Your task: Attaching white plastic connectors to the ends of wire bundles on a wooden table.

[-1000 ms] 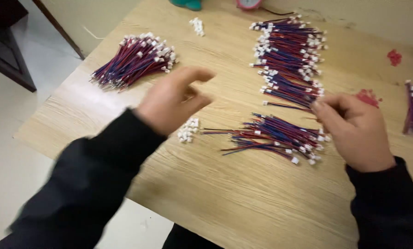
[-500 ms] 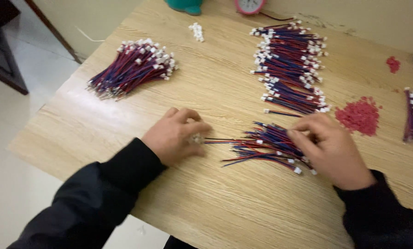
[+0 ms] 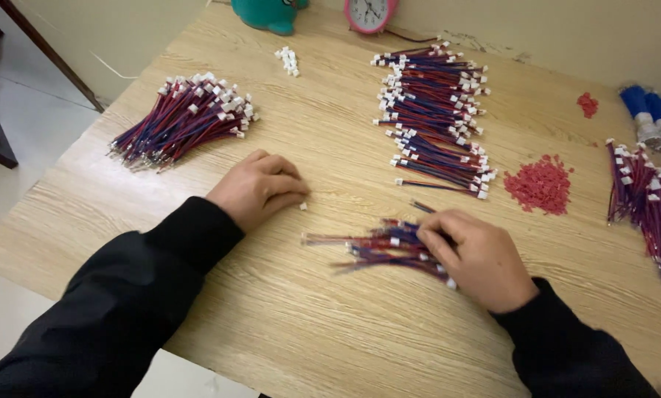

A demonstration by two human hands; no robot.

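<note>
Here the right hand (image 3: 478, 258) presses curled fingers onto loose wires (image 3: 374, 247) at five o'clock; the left hand (image 3: 256, 188), loosely closed, perhaps covers connectors (image 3: 303, 206). A careless sweep could scatter the wires off the table (image 3: 308, 324).

Both forearms, in black sleeves, reach forward and angle inward. The left hand (image 3: 258, 189) lies knuckles up, fingers curled loosely under into a soft fist. The right hand (image 3: 476, 256) is palm down, its fingers bent and bunched together, pointing left.
</note>
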